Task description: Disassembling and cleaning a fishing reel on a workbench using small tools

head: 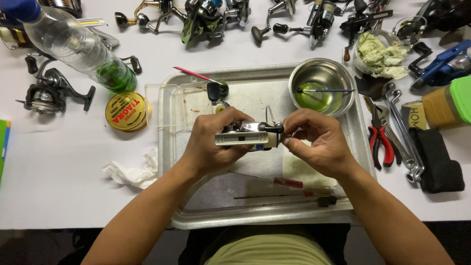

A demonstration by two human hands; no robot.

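Left hand: fingers clenched round a silver reel body, held level above the middle of the metal tray.
Right hand: thumb and forefinger pinched on a small dark part at the reel body's right end; the other fingers curl loosely.
Doing the step well: a judgement only, keep the reel body over the tray so that a dropped piece lands inside, hold the left grip firm, and let only the right fingertips work.
Tray contents: steel bowl with green liquid at the far right corner, a thin tool resting across it; red-handled screwdriver near the front edge.
Round tin: flat, yellow with red lettering, just left of the tray.
Bottle: clear plastic, lying tilted at far left, green liquid pooled at its lower end.
Pliers: red grips, right of the tray, beside 2 wrenches.
Box: tan with a green top, at the far right edge.
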